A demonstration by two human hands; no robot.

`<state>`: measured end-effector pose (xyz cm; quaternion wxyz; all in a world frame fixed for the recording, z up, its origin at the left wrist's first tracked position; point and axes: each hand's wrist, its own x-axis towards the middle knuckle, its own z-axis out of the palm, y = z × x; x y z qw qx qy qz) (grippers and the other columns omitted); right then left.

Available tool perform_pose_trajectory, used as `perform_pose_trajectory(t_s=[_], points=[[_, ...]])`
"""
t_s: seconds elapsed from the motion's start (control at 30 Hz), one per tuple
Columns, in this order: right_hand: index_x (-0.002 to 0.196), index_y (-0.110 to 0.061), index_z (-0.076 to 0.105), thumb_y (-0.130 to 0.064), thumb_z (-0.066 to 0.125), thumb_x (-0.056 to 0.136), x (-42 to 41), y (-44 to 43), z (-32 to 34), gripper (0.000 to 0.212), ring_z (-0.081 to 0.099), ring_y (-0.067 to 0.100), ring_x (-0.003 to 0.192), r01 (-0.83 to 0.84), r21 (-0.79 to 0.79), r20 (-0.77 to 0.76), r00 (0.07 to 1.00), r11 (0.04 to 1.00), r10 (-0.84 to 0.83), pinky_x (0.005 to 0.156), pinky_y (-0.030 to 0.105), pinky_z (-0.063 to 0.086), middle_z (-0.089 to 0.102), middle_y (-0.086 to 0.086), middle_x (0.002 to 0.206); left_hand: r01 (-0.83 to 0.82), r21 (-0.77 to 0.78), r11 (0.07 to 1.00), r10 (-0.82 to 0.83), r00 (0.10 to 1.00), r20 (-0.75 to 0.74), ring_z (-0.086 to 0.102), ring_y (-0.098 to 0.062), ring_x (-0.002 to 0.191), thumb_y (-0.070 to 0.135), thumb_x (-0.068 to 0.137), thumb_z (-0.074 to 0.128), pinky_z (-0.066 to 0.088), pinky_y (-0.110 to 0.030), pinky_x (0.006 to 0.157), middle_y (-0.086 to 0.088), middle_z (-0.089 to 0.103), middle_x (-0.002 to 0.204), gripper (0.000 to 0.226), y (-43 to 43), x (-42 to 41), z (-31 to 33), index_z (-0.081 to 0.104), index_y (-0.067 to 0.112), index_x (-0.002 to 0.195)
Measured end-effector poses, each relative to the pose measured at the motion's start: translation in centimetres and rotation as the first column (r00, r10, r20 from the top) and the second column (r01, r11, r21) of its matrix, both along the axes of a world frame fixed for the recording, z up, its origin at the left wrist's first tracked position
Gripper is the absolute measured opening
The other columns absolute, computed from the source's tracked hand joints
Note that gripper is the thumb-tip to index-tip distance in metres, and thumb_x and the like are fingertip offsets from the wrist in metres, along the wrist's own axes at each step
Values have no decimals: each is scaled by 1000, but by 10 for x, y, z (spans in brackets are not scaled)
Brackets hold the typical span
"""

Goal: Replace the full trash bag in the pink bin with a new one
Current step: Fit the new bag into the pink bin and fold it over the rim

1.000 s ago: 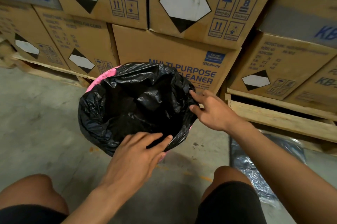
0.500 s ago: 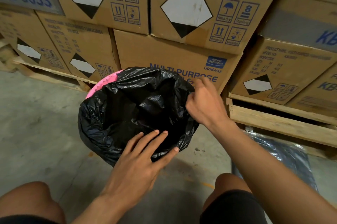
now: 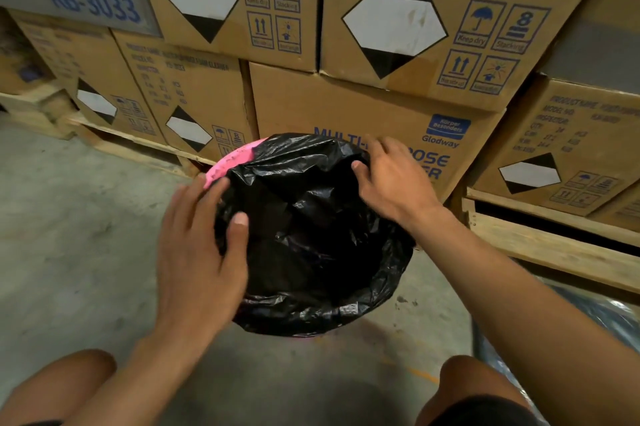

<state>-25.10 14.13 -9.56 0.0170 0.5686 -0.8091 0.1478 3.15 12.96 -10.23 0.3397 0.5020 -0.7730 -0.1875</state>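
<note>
On the floor (image 3: pixel 69 235): your pink bin (image 3: pixel 230 162) stands close in front of the cardboard boxes (image 3: pixel 346 103).
Bag: the black bag (image 3: pixel 311 235) sits inside the pink bin. Its edge is folded over the rim almost all the way round. Only a bit of pink shows at the far left.
Your left hand (image 3: pixel 197 259): it lies on the left edge of the black bag. The grip is wide, the fingers are straight and a bit blurry, and the thumb rests on the plastic inside.
Your right hand (image 3: pixel 391 179): it is at the far right edge. The grip is narrow, with fingers curled over the rim and the thumb pinching the black bag.
Behind: the cardboard boxes are stacked on a wood pallet (image 3: pixel 540 245).
By your right knee (image 3: pixel 474 377): some shiny plastic (image 3: pixel 595 318) lies on the floor.
</note>
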Motion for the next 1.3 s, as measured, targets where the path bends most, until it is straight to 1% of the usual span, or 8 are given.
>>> perform_pose_trajectory(t_s=[0.13,0.27,0.4,0.53,0.63,0.83,1.1,1.3], points=[[149,-3,46,-28,47,104,10,-49,-9,51,43,35,140,-335,56,-76,938,941,339,118,43,34,52,17,146,-88,308,947,70,995,70,8,-22,155,42,106,29,12,-44,124,-6,17,167,53,-32,11,-10,23,30,158],[152,-7,43,-32,45,106,25,-89,-20,53,32,32,150,-466,159,-85,872,870,482,123,47,25,42,15,157,-24,242,970,22,1000,13,33,-18,145,30,107,32,20,-25,111,0,39,158,48,-36,13,-18,34,25,155],[156,-13,37,-41,36,107,33,-107,-28,56,26,28,152,-464,168,-67,875,869,480,123,54,23,37,8,160,-95,269,958,133,983,-125,42,-9,134,31,107,34,27,-21,105,11,49,145,44,-42,14,-18,45,24,149],[158,-16,33,-41,32,109,37,-112,-29,55,21,27,154,-431,173,-74,891,886,448,123,54,15,30,6,165,-210,275,938,252,959,-130,54,-24,130,32,105,39,40,-33,101,-5,65,135,40,-53,20,-20,64,18,134],[155,-17,38,-42,31,109,42,-117,-24,53,34,28,148,-419,154,-47,902,895,430,120,57,21,42,5,157,-258,251,933,300,943,-143,67,-14,103,34,98,54,41,-26,84,2,77,104,27,-61,21,-23,78,22,105],[141,-20,53,-44,33,108,49,-132,-16,45,52,34,125,-379,154,24,925,913,380,108,49,39,58,10,130,-292,213,932,338,914,-225,68,-2,80,31,91,66,54,-28,86,16,70,77,16,-75,24,-30,80,23,89],[130,-34,60,-50,38,105,54,-147,-15,37,54,28,121,-324,125,95,945,938,314,103,53,41,59,3,121,-345,372,862,450,858,-247,56,4,69,32,96,63,38,-15,62,17,62,74,18,-90,22,-35,70,20,85],[125,-33,62,-45,44,104,62,-153,-16,29,54,28,124,-289,103,97,955,952,279,101,54,36,62,2,128,-291,507,812,480,826,-296,68,-16,85,22,95,59,54,-35,82,4,72,84,14,-97,22,-38,72,22,89]])
